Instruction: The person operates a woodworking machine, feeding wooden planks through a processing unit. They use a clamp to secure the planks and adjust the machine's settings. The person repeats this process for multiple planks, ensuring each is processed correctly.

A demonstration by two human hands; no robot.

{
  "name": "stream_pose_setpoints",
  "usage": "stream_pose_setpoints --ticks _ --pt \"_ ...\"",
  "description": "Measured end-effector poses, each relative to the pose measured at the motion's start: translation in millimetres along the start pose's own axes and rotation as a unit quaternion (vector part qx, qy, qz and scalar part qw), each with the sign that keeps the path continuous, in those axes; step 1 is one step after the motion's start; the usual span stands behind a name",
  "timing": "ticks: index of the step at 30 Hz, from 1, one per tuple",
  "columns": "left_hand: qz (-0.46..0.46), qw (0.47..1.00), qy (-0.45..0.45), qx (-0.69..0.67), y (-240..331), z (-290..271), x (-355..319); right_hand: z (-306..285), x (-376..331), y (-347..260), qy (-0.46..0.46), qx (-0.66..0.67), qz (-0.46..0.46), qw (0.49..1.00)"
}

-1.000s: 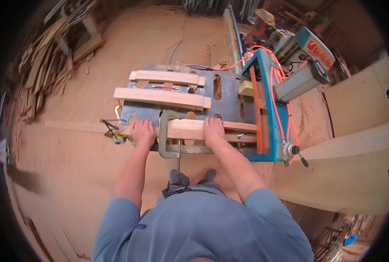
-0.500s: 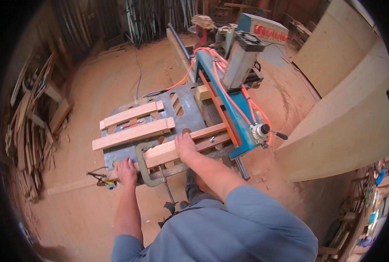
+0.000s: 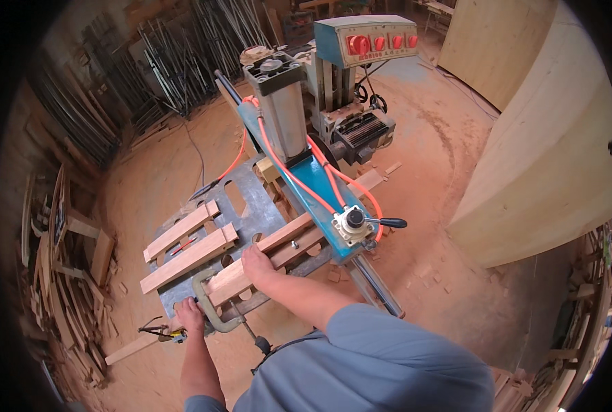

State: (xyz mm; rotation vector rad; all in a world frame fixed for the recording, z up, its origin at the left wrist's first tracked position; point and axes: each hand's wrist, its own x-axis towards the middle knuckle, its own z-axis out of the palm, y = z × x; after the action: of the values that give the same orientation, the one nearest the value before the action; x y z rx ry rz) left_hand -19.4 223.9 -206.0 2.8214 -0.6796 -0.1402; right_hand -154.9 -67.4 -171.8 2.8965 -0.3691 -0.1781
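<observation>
My left hand (image 3: 189,314) is curled over a long, thin wooden strip (image 3: 131,349) at the near left corner of a grey metal table. The strip sticks out past the corner. My right hand (image 3: 256,265) grips a pale wooden block (image 3: 225,283), its fingers over the block's far side. A C-clamp (image 3: 208,312) holds the block's left end to the table, between my hands. Another wooden bar (image 3: 285,232) runs beside the block toward the machine's teal arm. Parts of the fingers of both hands are hidden.
Two wooden pieces (image 3: 189,259) and a red pen (image 3: 183,246) lie on the metal table (image 3: 254,199). The teal machine (image 3: 313,182) carries a black lever (image 3: 391,223), orange hoses, a motor (image 3: 364,137) and a control box (image 3: 367,42). Scrap wood (image 3: 65,275) is piled at left.
The view has shifted, so the machine appears larger and farther left. Its motor and more of the rail now show. Both hands keep their places beside the clamp.
</observation>
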Motion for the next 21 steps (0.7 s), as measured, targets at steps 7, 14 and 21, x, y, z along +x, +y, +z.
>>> stream_pose_setpoints --ticks 7,14,21 --pt "0.008 0.998 -0.028 -0.055 -18 2 2 3 2 -6 0.022 0.005 0.000 1.000" --pt "-0.002 0.999 -0.009 -0.050 -14 9 -1 2 2 -9 0.002 0.010 0.033 0.999" --pt "-0.006 0.998 0.004 -0.059 -6 3 -5 -6 1 -9 -0.015 -0.004 0.048 0.999"
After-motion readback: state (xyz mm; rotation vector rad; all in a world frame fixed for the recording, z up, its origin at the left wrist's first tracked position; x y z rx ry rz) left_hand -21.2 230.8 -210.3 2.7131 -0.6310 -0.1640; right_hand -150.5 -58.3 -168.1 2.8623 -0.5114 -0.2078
